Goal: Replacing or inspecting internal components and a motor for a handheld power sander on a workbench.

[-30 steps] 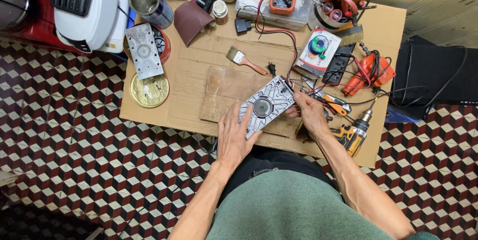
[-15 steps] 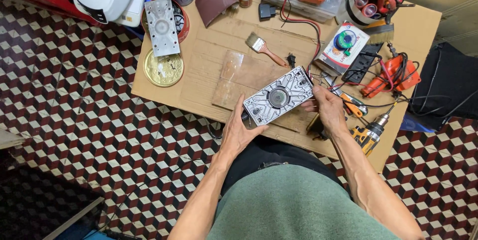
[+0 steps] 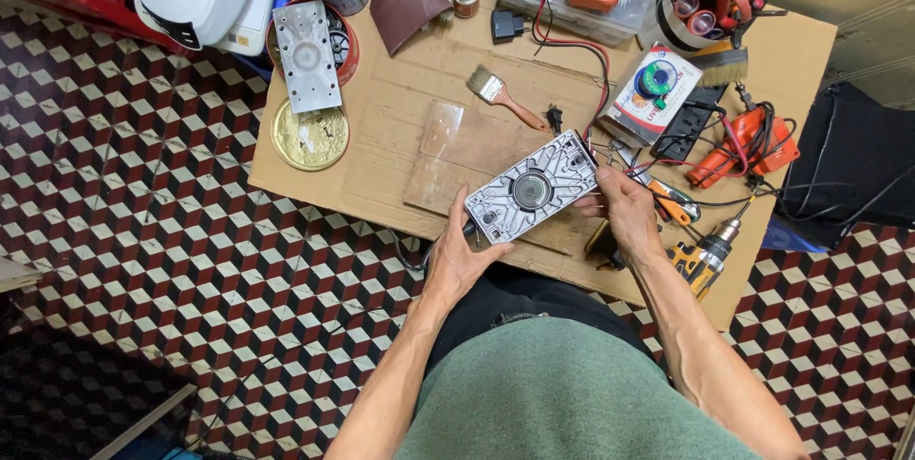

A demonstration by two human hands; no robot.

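Grey ribbed metal plate with a round centre (image 3: 530,190) sat gripped between left hand (image 3: 461,252) and right hand (image 3: 624,211), lifted clear of the cardboard-topped table (image 3: 400,155); nothing fitted yet.

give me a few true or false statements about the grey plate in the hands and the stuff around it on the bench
1. Both hands hold the grey metal plate, left hand and right hand at opposite ends. True.
2. The paintbrush lies on the floor. False: it lies on the table.
3. A second grey plate rests on a red round tin. True.
4. The gold lid sits on the held plate. False: it lies apart, on the table.
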